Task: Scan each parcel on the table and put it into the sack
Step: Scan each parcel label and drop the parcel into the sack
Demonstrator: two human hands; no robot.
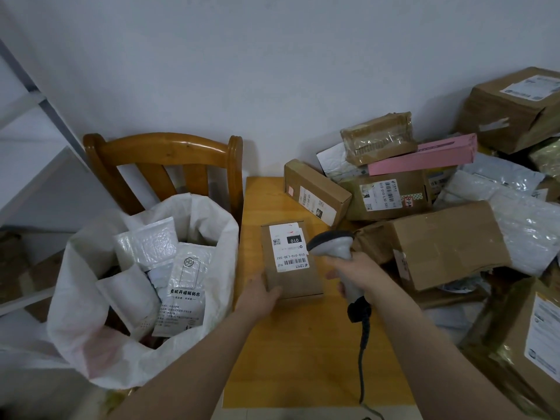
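The sack [69, 313] holds several parcels [178, 286]; a big pile [439, 247] remains right. Left grip [262, 294] holds a box [298, 280]; right grip [354, 271] clasps the scanner [331, 245] at its label [289, 248].

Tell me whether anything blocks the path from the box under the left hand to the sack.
Nothing visible does. The left hand holds the box at its near end, and the open sack stands just past the left edge of the table. The scanner in the right hand is on the box's other side.
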